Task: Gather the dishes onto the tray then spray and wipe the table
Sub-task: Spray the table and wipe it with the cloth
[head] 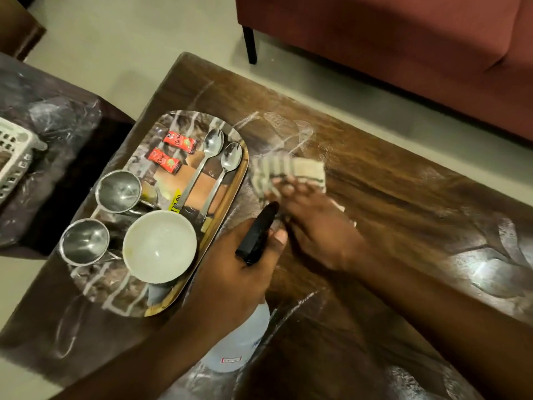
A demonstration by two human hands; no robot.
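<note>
Fingers on our left hand (230, 264) wrap round the spray bottle (239, 342); our right hand (317, 223) presses straight-ish, blurry fingers onto the striped cloth (288, 170), just beside the tray (246, 168).

Cloth (288, 171) blurred; spray bottle (242, 336) mostly behind left hand (230, 269); basket (14, 157) cropped.

Reaching in from the bottom left of the frame with the bare left forearm (129, 350), angled up toward the centre. Gripping a spray bottle (242, 342) near its top with the left hand (239, 255), fingers curled round, thumb (279, 235) raised beside the black spray head. Stretching in from the lower right edge with the bare right forearm (447, 313). Pressing palm-down on a folded cloth (302, 168) with the right hand (314, 226), fingertips (288, 189) blurred, just above and right of the left thumb.
</note>
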